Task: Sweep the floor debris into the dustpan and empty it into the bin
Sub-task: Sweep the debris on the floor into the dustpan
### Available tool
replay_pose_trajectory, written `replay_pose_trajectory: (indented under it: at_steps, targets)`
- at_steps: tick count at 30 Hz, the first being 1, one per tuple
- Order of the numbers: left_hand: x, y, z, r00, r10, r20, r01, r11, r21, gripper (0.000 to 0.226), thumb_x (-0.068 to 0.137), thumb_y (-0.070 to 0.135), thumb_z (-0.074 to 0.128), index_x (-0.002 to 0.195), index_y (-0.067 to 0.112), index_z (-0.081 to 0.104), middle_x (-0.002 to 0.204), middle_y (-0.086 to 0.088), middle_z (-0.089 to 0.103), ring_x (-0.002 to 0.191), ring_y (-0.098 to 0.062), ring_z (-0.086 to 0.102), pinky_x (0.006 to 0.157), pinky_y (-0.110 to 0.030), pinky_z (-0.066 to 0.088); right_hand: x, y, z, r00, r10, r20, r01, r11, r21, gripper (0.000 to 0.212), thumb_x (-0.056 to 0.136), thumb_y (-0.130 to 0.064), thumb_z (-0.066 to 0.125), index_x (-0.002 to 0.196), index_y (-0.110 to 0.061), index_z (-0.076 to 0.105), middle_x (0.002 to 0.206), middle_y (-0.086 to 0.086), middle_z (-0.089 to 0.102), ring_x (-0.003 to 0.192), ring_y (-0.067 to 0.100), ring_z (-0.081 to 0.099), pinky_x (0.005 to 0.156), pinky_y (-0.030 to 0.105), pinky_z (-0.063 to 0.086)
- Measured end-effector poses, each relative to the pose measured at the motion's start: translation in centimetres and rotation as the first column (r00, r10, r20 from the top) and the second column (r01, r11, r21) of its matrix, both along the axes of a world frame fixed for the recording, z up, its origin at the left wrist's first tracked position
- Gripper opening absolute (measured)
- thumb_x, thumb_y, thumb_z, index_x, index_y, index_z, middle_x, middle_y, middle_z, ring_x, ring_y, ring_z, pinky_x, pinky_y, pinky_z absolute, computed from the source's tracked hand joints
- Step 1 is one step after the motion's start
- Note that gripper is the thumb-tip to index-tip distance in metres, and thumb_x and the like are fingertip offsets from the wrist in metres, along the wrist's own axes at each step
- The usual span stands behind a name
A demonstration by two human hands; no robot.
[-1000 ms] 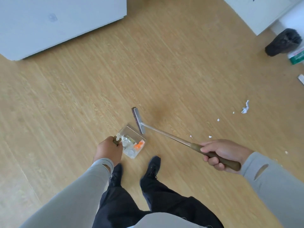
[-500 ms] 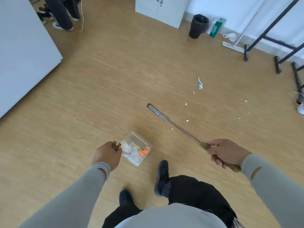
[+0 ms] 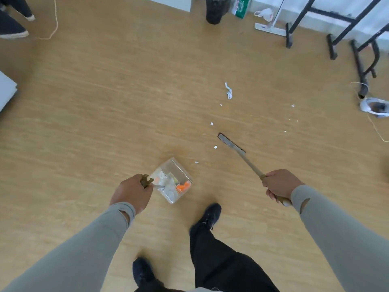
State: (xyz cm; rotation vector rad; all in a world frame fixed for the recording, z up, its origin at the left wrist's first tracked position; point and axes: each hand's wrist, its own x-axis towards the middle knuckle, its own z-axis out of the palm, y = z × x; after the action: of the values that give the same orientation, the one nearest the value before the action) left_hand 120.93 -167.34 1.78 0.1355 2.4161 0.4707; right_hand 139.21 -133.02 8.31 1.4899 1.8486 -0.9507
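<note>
The clear dustpan (image 3: 171, 180) holds orange and white scraps; the left hand (image 3: 131, 191) grips its handle. To its right, the right hand (image 3: 279, 185) grips the broom (image 3: 231, 143). Beyond lie torn paper (image 3: 228, 91) and, farther, the black bin (image 3: 215, 9). No writing is legible.

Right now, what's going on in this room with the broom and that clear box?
A person is sweeping up. Their left hand holds the handle of a clear dustpan, which already has some litter in it, including something orange. Their right hand grips a long-handled broom, its head out near white paper scraps scattered on the wooden floor. A dark bin stands by the far wall, so the emptying is not yet done.
</note>
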Motion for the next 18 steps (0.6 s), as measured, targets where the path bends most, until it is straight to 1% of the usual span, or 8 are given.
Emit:
replay_pose_trajectory:
  at_steps: [5,8,9,10,12,15,17,18]
  targets:
    - [-1.9,7.4,-2.6,0.999,-0.022,0.030,0.023,0.999,-0.036,0.010,0.095,0.037,0.056,0.092,0.028,0.060,0.081,0.003,0.067,0.070,-0.020,0.067,0.069,-0.037,0.061,-3.8,7.5,-4.0,0.997,0.024,0.075,-0.021,0.999,-0.045,0.034,0.099,-0.015,0.046,0.108,0.009,0.069,0.066,0.015,0.065,0.049,0.025,0.047,0.050,0.032,0.038]
    - [-2.8,10.6,-4.0,0.999,-0.019,0.044,0.022,0.998,-0.064,0.011,0.095,0.037,0.056,0.093,0.027,0.060,0.082,0.002,0.066,0.071,-0.022,0.066,0.069,-0.036,0.060,-5.0,9.2,-6.2,0.993,0.030,0.110,-0.020,0.995,-0.098,0.028,0.099,-0.017,0.046,0.089,0.002,0.065,0.065,0.014,0.064,0.046,0.025,0.048,0.049,0.030,0.038]
    - [-3.2,11.4,-4.3,0.999,-0.011,0.040,0.014,0.997,-0.072,0.012,0.095,0.037,0.057,0.092,0.026,0.060,0.083,0.001,0.066,0.072,-0.023,0.066,0.070,-0.036,0.060,-5.1,9.1,-6.8,0.991,0.054,0.119,-0.040,0.993,-0.114,0.028,0.098,-0.017,0.047,0.086,0.001,0.064,0.063,0.013,0.064,0.047,0.025,0.048,0.050,0.030,0.040]
    - [-3.6,12.0,-4.4,0.999,-0.005,0.034,0.008,0.997,-0.081,0.013,0.094,0.037,0.057,0.092,0.025,0.061,0.083,0.001,0.066,0.072,-0.023,0.066,0.070,-0.036,0.059,-4.9,8.8,-7.3,0.989,0.083,0.121,-0.067,0.988,-0.138,0.028,0.097,-0.017,0.047,0.088,0.001,0.066,0.062,0.012,0.064,0.049,0.025,0.049,0.052,0.031,0.042]
    - [-4.3,12.8,-4.4,1.000,0.002,0.024,0.000,0.995,-0.104,0.014,0.095,0.037,0.057,0.092,0.024,0.061,0.083,0.001,0.066,0.071,-0.022,0.065,0.070,-0.036,0.059,-4.3,7.7,-7.5,0.981,0.153,0.122,-0.126,0.970,-0.209,0.030,0.095,-0.017,0.047,0.102,0.002,0.069,0.060,0.010,0.063,0.052,0.026,0.050,0.056,0.033,0.044]
    - [-4.9,13.0,-4.4,1.000,0.013,0.016,-0.011,0.993,-0.118,0.011,0.094,0.036,0.058,0.089,0.026,0.059,0.085,0.002,0.067,0.073,-0.022,0.066,0.074,-0.040,0.060,-3.4,7.7,-5.6,0.965,0.240,0.105,-0.193,0.922,-0.337,0.032,0.093,-0.011,0.048,0.120,-0.006,0.065,0.058,0.009,0.059,0.048,0.022,0.046,0.051,0.029,0.041]
    - [-5.0,13.0,-4.4,1.000,0.011,0.017,-0.009,0.993,-0.121,0.012,0.093,0.036,0.058,0.087,0.026,0.058,0.084,0.003,0.066,0.073,-0.022,0.065,0.073,-0.037,0.059,-2.8,9.6,-3.6,0.983,0.165,0.075,-0.124,0.913,-0.390,0.037,0.095,-0.007,0.052,0.130,-0.017,0.061,0.059,0.010,0.057,0.046,0.020,0.042,0.046,0.028,0.038]
    - [-5.0,13.1,-4.5,1.000,0.012,0.020,-0.009,0.993,-0.119,0.012,0.094,0.036,0.057,0.086,0.026,0.057,0.083,0.004,0.065,0.073,-0.022,0.065,0.072,-0.035,0.058,-2.5,10.8,-2.7,0.992,0.115,0.058,-0.082,0.911,-0.403,0.039,0.096,-0.006,0.054,0.133,-0.017,0.059,0.060,0.010,0.057,0.045,0.019,0.042,0.045,0.027,0.037]
